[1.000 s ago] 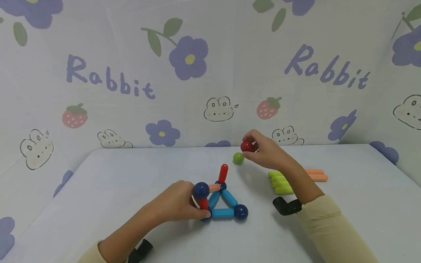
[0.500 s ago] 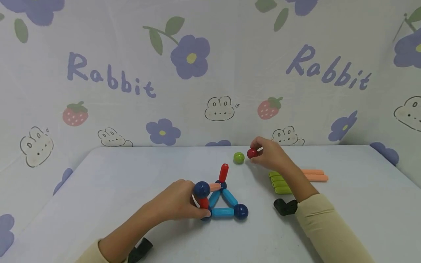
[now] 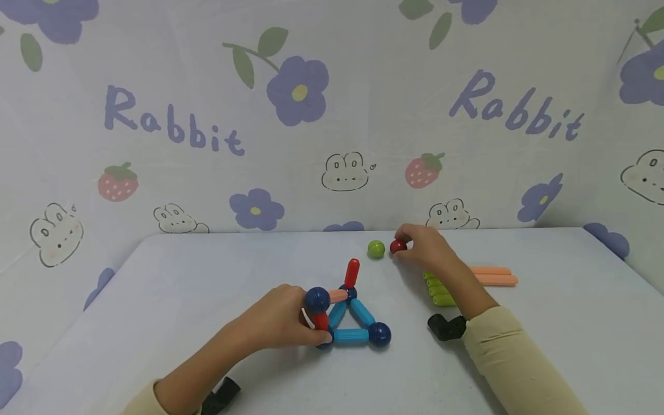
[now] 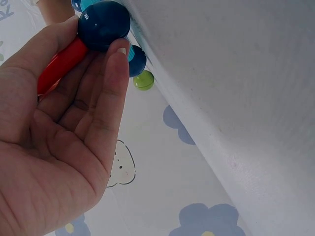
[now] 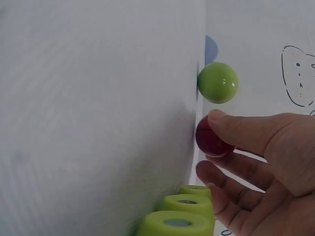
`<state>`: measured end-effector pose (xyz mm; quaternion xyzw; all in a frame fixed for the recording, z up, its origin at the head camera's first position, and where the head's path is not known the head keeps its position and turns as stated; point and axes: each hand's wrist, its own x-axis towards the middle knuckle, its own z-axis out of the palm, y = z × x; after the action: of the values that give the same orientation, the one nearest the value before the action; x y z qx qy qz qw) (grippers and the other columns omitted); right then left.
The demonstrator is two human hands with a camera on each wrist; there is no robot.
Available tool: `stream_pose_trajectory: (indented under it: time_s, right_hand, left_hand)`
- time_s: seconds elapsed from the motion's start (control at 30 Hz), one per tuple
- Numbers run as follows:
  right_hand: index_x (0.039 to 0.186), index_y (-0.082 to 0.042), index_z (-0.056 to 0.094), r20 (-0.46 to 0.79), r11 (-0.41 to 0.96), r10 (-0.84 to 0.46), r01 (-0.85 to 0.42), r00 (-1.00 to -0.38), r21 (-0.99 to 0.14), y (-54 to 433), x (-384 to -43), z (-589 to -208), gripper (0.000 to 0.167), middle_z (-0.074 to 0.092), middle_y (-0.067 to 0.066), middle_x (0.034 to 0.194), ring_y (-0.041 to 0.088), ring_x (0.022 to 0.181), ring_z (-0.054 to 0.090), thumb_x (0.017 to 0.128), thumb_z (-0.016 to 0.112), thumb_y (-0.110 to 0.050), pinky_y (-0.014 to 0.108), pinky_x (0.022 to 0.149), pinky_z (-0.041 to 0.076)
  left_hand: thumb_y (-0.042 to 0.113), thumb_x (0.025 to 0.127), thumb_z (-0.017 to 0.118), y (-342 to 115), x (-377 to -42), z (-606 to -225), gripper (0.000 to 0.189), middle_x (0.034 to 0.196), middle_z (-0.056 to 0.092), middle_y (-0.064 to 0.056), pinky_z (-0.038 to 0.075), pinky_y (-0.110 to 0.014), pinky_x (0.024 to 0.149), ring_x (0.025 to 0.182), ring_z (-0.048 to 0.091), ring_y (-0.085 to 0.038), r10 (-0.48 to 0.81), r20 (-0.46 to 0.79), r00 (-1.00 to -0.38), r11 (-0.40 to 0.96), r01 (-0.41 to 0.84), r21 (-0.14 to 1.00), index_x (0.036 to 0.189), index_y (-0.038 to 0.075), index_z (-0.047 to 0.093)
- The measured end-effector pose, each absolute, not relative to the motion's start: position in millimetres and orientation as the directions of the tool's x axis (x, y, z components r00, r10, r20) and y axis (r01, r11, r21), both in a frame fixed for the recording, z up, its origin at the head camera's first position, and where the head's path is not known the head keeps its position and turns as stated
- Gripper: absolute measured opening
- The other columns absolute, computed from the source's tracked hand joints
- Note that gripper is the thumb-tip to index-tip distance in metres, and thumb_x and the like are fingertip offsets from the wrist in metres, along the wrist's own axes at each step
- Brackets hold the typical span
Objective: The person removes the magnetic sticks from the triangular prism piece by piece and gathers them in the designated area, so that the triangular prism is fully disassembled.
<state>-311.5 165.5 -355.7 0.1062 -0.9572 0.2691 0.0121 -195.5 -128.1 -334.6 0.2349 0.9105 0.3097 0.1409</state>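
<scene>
A frame of blue balls and rods stands mid-table, with a light blue rod (image 3: 351,336) along its front and a red rod (image 3: 352,273) rising at its back corner. My left hand (image 3: 277,320) grips its near left corner, thumb and fingers around a dark blue ball (image 4: 104,25) with a red rod (image 4: 61,65) running back from it. Toward the table's far edge, my right hand (image 3: 427,249) pinches a red ball (image 5: 212,138) between thumb and fingers, low at the tabletop. A green ball (image 3: 376,249) sits just left of the red one.
Yellow-green rods (image 3: 442,298) lie side by side at the right, partly hidden behind the right forearm. Orange rods (image 3: 498,280) lie just beyond them. The white table (image 3: 207,259) ends at a printed rabbit curtain (image 3: 332,115).
My right hand has carried the red ball from above and behind the green ball, rightward and down to the table beside it. The left hand and the frame stay put.
</scene>
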Motion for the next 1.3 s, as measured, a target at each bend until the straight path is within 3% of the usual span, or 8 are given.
stream_pose_trajectory:
  time_s: [0.2,0.5,0.73,0.87,1.07,1.2,1.3]
  right_hand:
    - [0.123,0.001,0.063,0.052,0.834,-0.204,-0.201,-0.978,-0.513,165,-311,-358,0.037,0.065,0.02,0.119,0.034,0.107,0.058,0.089,0.074,-0.01,0.048,0.092,0.052]
    - [0.138,-0.002,0.053,0.006,0.849,-0.19,-0.167,-0.982,-0.502,164,-309,-352,0.06,0.057,0.024,0.133,0.04,0.118,0.055,0.084,0.08,-0.01,0.052,0.097,0.05]
    - [0.133,-0.002,0.059,0.081,0.846,-0.238,-0.247,-0.968,-0.472,164,-298,-330,0.047,0.06,0.023,0.128,0.039,0.114,0.057,0.088,0.073,-0.006,0.053,0.093,0.051]
    - [0.126,-0.006,0.065,0.131,0.758,-0.403,-0.411,-0.906,-0.507,154,-286,-315,0.035,0.066,0.015,0.117,0.03,0.096,0.062,0.091,0.071,-0.008,0.041,0.08,0.057]
    - [0.125,-0.011,0.068,0.088,0.58,-0.694,-0.627,-0.715,-0.521,127,-263,-305,0.034,0.067,0.004,0.117,0.016,0.092,0.065,0.092,0.073,-0.013,0.027,0.074,0.056]
    - [0.109,-0.01,0.074,0.074,0.568,-0.736,-0.673,-0.673,-0.473,116,-255,-302,0.019,0.069,-0.001,0.103,0.014,0.088,0.065,0.09,0.075,-0.009,0.026,0.076,0.056]
    - [0.098,-0.011,0.074,0.058,0.589,-0.731,-0.671,-0.68,-0.451,114,-254,-303,0.011,0.068,-0.005,0.091,0.013,0.082,0.064,0.088,0.076,-0.006,0.024,0.075,0.055]
  left_hand:
    - [0.025,0.078,0.088,-128,-195,-335,0.03,0.075,0.068,0.005,0.057,-0.028,0.063,0.067,0.066,-0.011,0.518,-0.11,-0.849,0.691,0.339,0.638,0.095,0.004,0.074]
    - [0.025,0.078,0.088,-128,-194,-336,0.03,0.075,0.068,0.005,0.056,-0.027,0.061,0.067,0.066,-0.011,0.52,-0.094,-0.849,0.689,0.351,0.634,0.096,0.004,0.075]
    - [0.025,0.078,0.087,-128,-195,-336,0.029,0.074,0.067,0.005,0.056,-0.027,0.062,0.066,0.066,-0.011,0.525,-0.09,-0.846,0.685,0.358,0.635,0.094,0.004,0.075]
    - [0.025,0.078,0.088,-127,-195,-336,0.03,0.074,0.067,0.005,0.057,-0.027,0.062,0.066,0.066,-0.011,0.52,-0.098,-0.849,0.695,0.353,0.627,0.095,0.004,0.075]
    - [0.026,0.078,0.088,-127,-196,-336,0.032,0.074,0.068,0.005,0.057,-0.028,0.062,0.066,0.065,-0.01,0.524,-0.093,-0.847,0.692,0.359,0.626,0.096,0.004,0.074]
    - [0.027,0.078,0.088,-128,-196,-336,0.032,0.075,0.068,0.005,0.057,-0.027,0.062,0.066,0.065,-0.011,0.532,-0.09,-0.842,0.684,0.365,0.632,0.096,0.004,0.074]
    - [0.026,0.078,0.088,-129,-196,-336,0.031,0.075,0.068,0.005,0.057,-0.027,0.062,0.066,0.066,-0.011,0.541,-0.086,-0.837,0.676,0.372,0.636,0.095,0.004,0.074]
